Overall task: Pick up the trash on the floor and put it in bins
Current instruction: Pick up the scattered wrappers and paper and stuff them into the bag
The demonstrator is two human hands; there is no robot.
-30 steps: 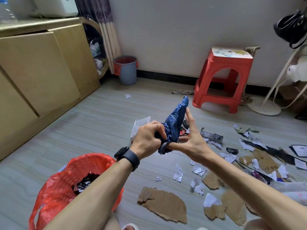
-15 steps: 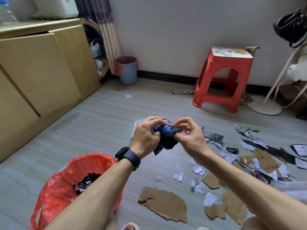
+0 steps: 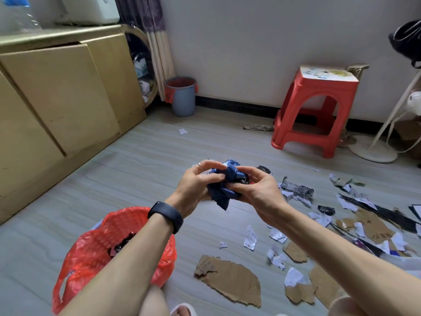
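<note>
Blue plastic wrapper (image 3: 224, 187), crumpled into a wad, held up in mid-air above the floor (image 3: 141, 160) btwn both hands; one loose corner hangs down below the wad. Red-bagged bin (image 3: 102, 249) sits low left, just under the left forearm, w/ dark scraps inside; a second bin, grey-blue bucket (image 3: 182, 96), stands far back against the wall by the curtain (image 3: 148, 30). Floor is pale wood-look planks; torn cardboard (image 3: 230, 279) lies near centre-bottom, paper scraps (image 3: 250, 237) and more card and black bits spread out to the right. Red plastic stool (image 3: 316, 110) by the white wall, right of centre; tan cabinet (image 3: 63, 94) runs along the left. Left hand (image 3: 193, 190) curled, thumb and fingers pinching the wad's left side, ring on one finger, black watch (image 3: 166, 216) on the wrist; right hand (image 3: 257, 192) cupped, fingertips gripping the wad's right side; both forearms reach forward, converging at the wrapper.
</note>
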